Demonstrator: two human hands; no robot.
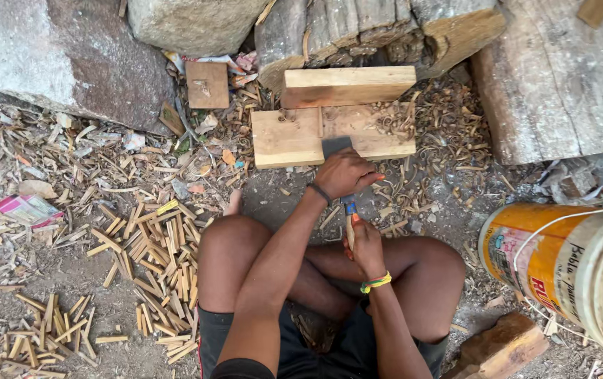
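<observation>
My left hand (344,173), with a black band at the wrist, is closed on a dark flat metal blade (336,145) that rests on a pale wooden board (284,139). Just below it, my right hand (365,244), wearing a green and yellow bracelet, grips a thin wooden stick (350,228) held upright between my knees. The stick's top has a small blue bit and reaches up under my left hand. A thicker wooden block (347,85) lies along the board's far edge.
Piles of short split wooden sticks (157,260) lie to the left, and more (52,326) at the lower left. Curled shavings (449,133) cover the ground. Logs (379,28), a plank (561,77) and a stone (70,56) stand behind. An orange bucket (561,270) is at the right.
</observation>
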